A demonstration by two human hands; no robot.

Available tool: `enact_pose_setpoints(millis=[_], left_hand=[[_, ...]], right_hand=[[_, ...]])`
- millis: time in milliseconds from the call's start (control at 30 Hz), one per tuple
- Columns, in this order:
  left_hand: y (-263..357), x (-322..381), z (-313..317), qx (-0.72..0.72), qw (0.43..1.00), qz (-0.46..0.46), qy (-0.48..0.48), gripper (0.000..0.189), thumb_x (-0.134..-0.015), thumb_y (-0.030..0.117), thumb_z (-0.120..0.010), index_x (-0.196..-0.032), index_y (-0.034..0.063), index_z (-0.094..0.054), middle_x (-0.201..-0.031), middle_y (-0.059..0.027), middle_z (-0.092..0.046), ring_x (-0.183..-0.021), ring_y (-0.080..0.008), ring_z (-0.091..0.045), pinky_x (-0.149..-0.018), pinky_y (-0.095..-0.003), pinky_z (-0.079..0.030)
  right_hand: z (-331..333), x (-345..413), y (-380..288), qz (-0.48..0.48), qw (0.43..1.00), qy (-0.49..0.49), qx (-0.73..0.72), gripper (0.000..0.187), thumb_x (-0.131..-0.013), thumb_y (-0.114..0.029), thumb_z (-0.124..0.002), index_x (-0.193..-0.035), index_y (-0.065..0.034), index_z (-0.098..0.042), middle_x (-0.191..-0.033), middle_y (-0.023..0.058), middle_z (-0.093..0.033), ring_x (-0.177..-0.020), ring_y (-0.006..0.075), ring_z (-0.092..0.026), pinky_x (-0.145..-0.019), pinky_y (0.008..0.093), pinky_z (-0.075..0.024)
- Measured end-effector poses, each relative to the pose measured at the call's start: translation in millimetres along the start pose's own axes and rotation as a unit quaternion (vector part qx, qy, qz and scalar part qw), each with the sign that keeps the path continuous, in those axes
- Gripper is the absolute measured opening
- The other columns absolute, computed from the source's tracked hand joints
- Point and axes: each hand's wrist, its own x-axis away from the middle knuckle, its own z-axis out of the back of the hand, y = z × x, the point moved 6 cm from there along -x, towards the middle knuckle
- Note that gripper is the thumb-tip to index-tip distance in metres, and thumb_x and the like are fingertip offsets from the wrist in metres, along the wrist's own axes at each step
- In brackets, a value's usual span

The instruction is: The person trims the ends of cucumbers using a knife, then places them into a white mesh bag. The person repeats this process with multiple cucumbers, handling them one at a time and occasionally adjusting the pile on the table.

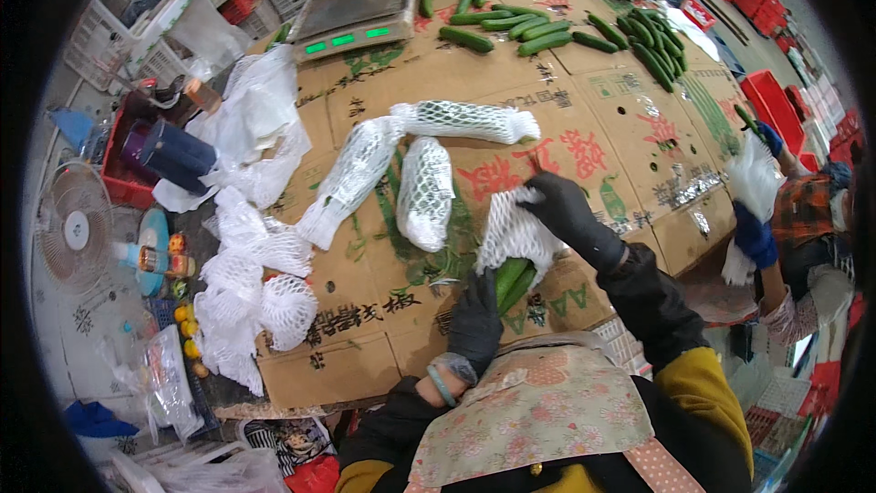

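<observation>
My left hand [474,320], in a dark glove, grips a few green cucumbers [512,282] near the table's front edge. A white foam mesh sleeve [510,233] covers their far ends. My right hand [571,216], gloved too, pinches the far part of that sleeve. Beyond my hands lie three netted bundles: one short and upright in the picture [426,195], one slanting [359,168], one lying crosswise [465,120]. To the left is a heap of empty white mesh sleeves [236,287]. The cucumbers' near ends show bare below the sleeve.
Flattened printed cardboard [588,109] covers the table. A digital scale [356,14] stands at the far left, with loose cucumbers [540,31] beside it and a cucumber pile [653,44] farther right. A blue-gloved co-worker [756,236] holds a mesh sleeve at right. A fan [75,229] stands left.
</observation>
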Motion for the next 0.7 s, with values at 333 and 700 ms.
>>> enact_pose_setpoints(millis=[333, 700], left_hand=[[-15, 11, -13, 0.059, 0.997, 0.021, -0.036, 0.088, -0.070, 0.010, -0.065, -0.142, -0.0009, -0.016, -0.136, -0.0292, -0.034, -0.110, -0.0422, -0.048, -0.087, -0.0456, -0.044], [-41, 0, 5, 0.845, 0.479, 0.205, -0.123, 0.045, -0.093, 0.028, -0.047, -0.129, 0.0016, -0.043, -0.123, -0.0170, -0.053, -0.109, -0.0268, -0.056, -0.082, -0.0340, -0.050]], right_hand=[[169, -101, 8, -0.044, 0.900, 0.434, 0.022, 0.029, -0.084, -0.024, -0.065, -0.100, -0.0001, -0.062, -0.088, 0.0114, -0.066, -0.078, 0.0212, -0.062, -0.071, 0.0308, -0.0483], [-13, -92, -193, 0.314, 0.924, -0.053, -0.213, 0.049, -0.079, -0.024, -0.068, -0.123, -0.0077, -0.054, -0.111, 0.0158, -0.058, -0.107, 0.0319, -0.052, -0.093, 0.0431, -0.0394]])
